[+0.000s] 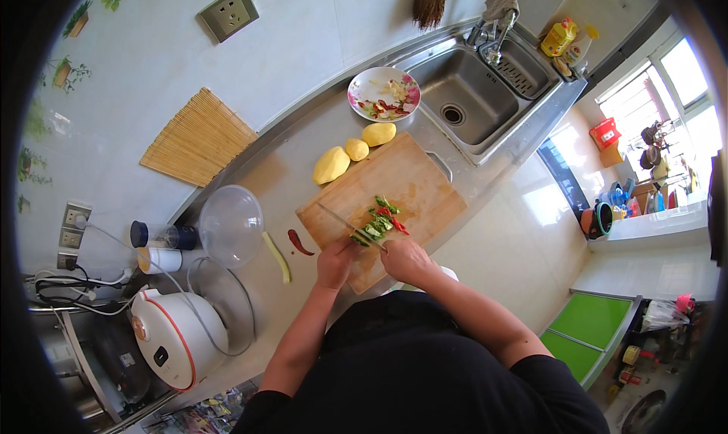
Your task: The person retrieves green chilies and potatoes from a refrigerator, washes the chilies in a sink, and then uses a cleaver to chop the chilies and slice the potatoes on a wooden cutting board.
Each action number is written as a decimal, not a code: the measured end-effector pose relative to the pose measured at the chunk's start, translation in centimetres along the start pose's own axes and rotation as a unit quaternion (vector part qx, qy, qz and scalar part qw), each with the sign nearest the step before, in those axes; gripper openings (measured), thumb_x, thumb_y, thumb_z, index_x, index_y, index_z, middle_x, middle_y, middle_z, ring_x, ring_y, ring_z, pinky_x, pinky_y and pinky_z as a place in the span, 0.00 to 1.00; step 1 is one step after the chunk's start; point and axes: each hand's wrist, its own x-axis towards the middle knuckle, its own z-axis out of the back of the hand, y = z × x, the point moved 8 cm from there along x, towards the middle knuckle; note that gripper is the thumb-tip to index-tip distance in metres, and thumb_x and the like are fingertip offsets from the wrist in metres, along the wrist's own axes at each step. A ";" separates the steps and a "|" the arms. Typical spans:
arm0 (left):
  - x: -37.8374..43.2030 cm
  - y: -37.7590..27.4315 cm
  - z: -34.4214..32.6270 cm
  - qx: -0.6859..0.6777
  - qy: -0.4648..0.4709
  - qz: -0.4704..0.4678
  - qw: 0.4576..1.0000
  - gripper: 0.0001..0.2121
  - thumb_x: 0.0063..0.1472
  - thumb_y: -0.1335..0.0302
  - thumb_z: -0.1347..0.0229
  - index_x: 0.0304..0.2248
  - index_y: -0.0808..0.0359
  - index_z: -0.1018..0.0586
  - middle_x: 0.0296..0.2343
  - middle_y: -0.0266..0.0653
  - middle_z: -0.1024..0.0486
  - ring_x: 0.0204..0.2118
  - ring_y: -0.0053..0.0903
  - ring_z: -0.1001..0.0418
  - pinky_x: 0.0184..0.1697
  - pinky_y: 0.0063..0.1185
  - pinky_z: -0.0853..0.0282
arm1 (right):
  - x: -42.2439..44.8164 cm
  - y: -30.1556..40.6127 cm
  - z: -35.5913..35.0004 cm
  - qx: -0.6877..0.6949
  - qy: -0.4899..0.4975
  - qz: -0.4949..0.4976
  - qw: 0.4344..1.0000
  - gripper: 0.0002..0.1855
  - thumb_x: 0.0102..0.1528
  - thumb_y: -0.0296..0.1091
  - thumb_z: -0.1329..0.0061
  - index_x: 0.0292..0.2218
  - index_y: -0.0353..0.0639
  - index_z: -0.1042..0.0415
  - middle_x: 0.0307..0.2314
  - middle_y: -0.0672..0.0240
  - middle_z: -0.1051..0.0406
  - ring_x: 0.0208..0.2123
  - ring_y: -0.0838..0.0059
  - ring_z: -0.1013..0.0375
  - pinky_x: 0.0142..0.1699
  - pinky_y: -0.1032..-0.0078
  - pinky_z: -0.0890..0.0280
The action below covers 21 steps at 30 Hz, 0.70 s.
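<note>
My right hand (405,259) is closed around the handle of a kitchen knife (345,221), whose blade points up and left over a wooden cutting board (424,169). Beside the blade, at the board's near left edge, is my left hand (334,262), its fingertips close to the cut greens; whether they pinch a piece is hidden. Chopped green pepper or leaves (378,226) and red chili pieces (400,226) lie on the board by the knife. Several peeled potatoes (331,165) line the board's far edge. A flowered plate (368,113) behind them bears chopped garlic-like pieces and red chili.
Left of the board lie a dried red chili (297,242) and a pale green stalk (277,258). Farther left stand a translucent plastic bowl (231,223), a white jar (162,260) and a white rice cooker (179,340) with a looping cord. A steel sink (472,101) is at the upper right.
</note>
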 end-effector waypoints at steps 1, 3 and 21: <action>-0.1 0.2 -0.1 -0.001 -0.001 0.000 1.000 0.07 0.45 0.78 0.42 0.27 0.60 0.19 0.28 0.34 0.23 0.31 0.29 0.25 0.30 0.23 0.28 | -0.4 0.3 -0.1 -0.011 0.023 -0.001 1.000 0.17 0.54 0.37 0.63 0.35 0.36 0.26 0.33 0.46 0.27 0.38 0.47 0.28 0.43 0.57 0.34; -0.1 0.1 0.0 0.003 -0.012 -0.025 1.000 0.07 0.45 0.79 0.42 0.27 0.60 0.19 0.29 0.32 0.23 0.31 0.29 0.25 0.31 0.23 0.28 | -0.8 0.4 -0.4 -0.020 0.016 -0.004 1.000 0.17 0.53 0.37 0.63 0.35 0.36 0.26 0.33 0.46 0.27 0.38 0.47 0.28 0.43 0.57 0.33; -0.8 -1.0 1.2 -0.015 -0.010 -0.018 1.000 0.08 0.49 0.80 0.42 0.32 0.63 0.19 0.33 0.36 0.23 0.35 0.30 0.24 0.38 0.23 0.28 | 2.0 -0.5 0.2 0.054 -0.085 0.026 0.995 0.15 0.53 0.39 0.59 0.29 0.36 0.27 0.29 0.46 0.28 0.33 0.47 0.28 0.40 0.57 0.34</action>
